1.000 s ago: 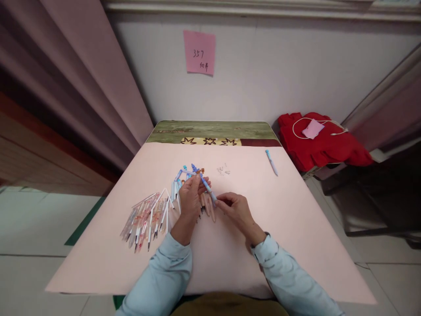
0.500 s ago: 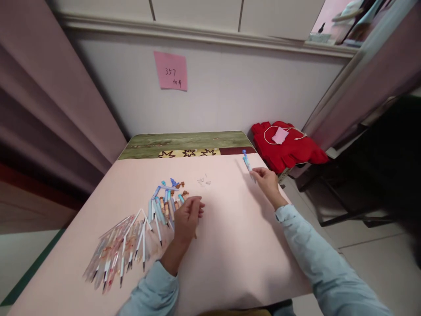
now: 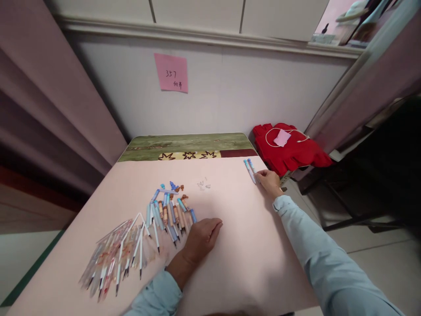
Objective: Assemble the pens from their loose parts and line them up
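At the right of the table, my right hand [image 3: 269, 182] pinches the lower part of a blue-topped pen [image 3: 251, 165]. A second blue-topped pen [image 3: 249, 171] lies close beside it on the left. My left hand [image 3: 203, 237] is curled closed over the table, with its palm side hidden, so I cannot make out whether anything is in it. Left of that hand lie several blue and brown pen barrels [image 3: 166, 210], with white refills [image 3: 155, 237] among them. Small blue and brown caps [image 3: 173, 186] sit behind the barrels.
Clear and pinkish pen tubes [image 3: 107, 263] are heaped at the front left of the pink tabletop [image 3: 250, 254]. Tiny pieces [image 3: 204, 184] lie near the middle. A red cloth [image 3: 289, 151] with a white cable is beyond the right edge. A pink note [image 3: 171, 72] hangs on the wall.
My right hand has lowered its pen to the tabletop alongside the other pen. My left hand has moved right and toward me, away from the barrels, and its fingers have curled in.
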The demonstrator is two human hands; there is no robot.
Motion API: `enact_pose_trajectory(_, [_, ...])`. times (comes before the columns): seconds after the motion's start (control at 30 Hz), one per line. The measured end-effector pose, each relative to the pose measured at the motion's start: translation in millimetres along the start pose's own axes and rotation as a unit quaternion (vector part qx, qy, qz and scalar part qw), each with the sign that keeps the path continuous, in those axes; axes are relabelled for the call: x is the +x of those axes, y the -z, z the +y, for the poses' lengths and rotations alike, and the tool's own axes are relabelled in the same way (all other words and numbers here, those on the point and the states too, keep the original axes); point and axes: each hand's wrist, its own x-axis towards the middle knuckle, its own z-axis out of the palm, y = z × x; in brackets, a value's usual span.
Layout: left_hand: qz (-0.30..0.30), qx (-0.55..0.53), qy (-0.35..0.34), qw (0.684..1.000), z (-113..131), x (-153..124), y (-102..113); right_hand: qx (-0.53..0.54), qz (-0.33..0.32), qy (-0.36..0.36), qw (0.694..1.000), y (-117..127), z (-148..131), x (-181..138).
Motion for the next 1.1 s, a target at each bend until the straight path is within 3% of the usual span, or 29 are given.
enact_pose_trajectory(0.6, [-0.010, -0.011, 0.020, 1.000, 1, 1, 2, -0.026, 0.004, 0.017, 0.999, -8, -3, 4])
enact_pose_trajectory(0.87, [0.005, -0.020, 0.042, 0.999, 3, 0, 4, 0.005, -0.002, 0.004, 1.000, -1, 11, 6])
enact_pose_trajectory(1.1, [-0.010, 0.028, 0.032, 0.999, 22, 7, 18, 0.020, -0.044, -0.008, 0.999, 1, 12, 3])
